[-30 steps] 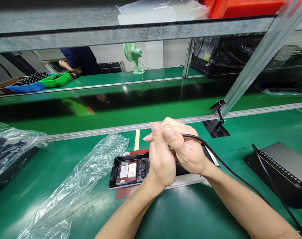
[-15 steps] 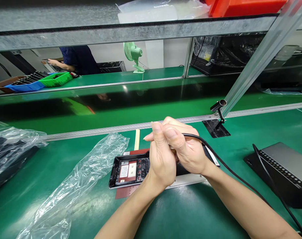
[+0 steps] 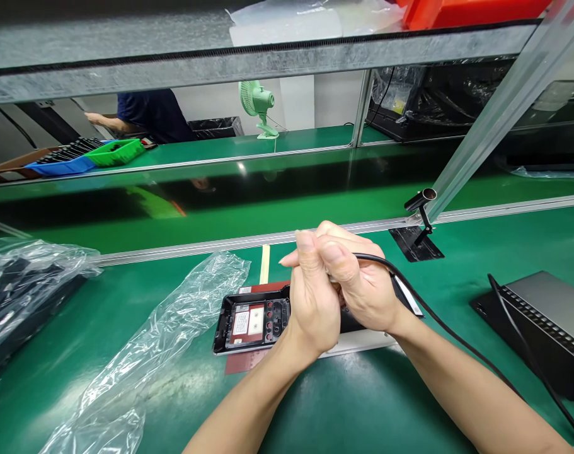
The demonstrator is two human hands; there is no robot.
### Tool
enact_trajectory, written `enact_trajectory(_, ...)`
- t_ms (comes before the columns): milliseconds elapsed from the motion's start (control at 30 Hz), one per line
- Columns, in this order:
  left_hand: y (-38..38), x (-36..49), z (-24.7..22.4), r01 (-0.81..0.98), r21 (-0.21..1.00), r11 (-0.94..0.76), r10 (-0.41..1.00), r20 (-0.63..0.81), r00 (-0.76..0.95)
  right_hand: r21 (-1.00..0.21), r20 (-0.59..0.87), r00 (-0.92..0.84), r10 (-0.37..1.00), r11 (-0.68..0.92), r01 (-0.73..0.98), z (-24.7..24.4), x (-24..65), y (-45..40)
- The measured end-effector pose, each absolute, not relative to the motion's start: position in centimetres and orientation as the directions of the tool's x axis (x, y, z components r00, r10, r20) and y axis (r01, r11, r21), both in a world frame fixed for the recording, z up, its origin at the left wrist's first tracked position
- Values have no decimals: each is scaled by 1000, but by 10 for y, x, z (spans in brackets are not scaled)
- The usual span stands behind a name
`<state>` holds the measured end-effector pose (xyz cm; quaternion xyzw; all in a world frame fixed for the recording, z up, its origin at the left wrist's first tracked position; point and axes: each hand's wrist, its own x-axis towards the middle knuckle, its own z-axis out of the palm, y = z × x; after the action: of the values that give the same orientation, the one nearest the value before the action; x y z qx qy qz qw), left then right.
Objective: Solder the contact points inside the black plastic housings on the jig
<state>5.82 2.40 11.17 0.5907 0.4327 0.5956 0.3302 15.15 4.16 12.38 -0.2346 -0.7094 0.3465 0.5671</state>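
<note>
My left hand (image 3: pixel 315 302) and my right hand (image 3: pixel 365 277) are pressed together above the bench, fingers curled and thumbs side by side. A black cable (image 3: pixel 423 307) comes out of my right hand and trails down to the right. What lies between my fingers, including the cable's end, is hidden. Below my hands lies a black plastic housing (image 3: pixel 218 328), with a label and several round holes inside it. Part of a reddish-brown sheet (image 3: pixel 239 362) shows under the housing. A pale panel edge (image 3: pixel 362 341) shows below my wrists.
Crumpled clear plastic film (image 3: pixel 173 321) lies left of the housing, and bagged dark parts (image 3: pixel 26 296) sit farther left. A black tube holder (image 3: pixel 421 208) stands by the slanted post. At right is a grey-black device (image 3: pixel 542 315) with a cable. Behind are a green fan (image 3: pixel 256 104) and a person (image 3: pixel 154 116).
The whole view has shifted slightly to the right. My hands keep the same closed pose over the housing. The person behind has moved an arm a little.
</note>
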Motion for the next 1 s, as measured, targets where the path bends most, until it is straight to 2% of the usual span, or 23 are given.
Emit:
enact_trajectory(333,24,58,110,193,869,-456,866,483,-129,-742,660,-229,715,668,-56,120,151,43)
enact_trajectory(1000,25,58,114,213,874,-437,877,466,-112,-720,689,-211,693,688,-90,117,149,47)
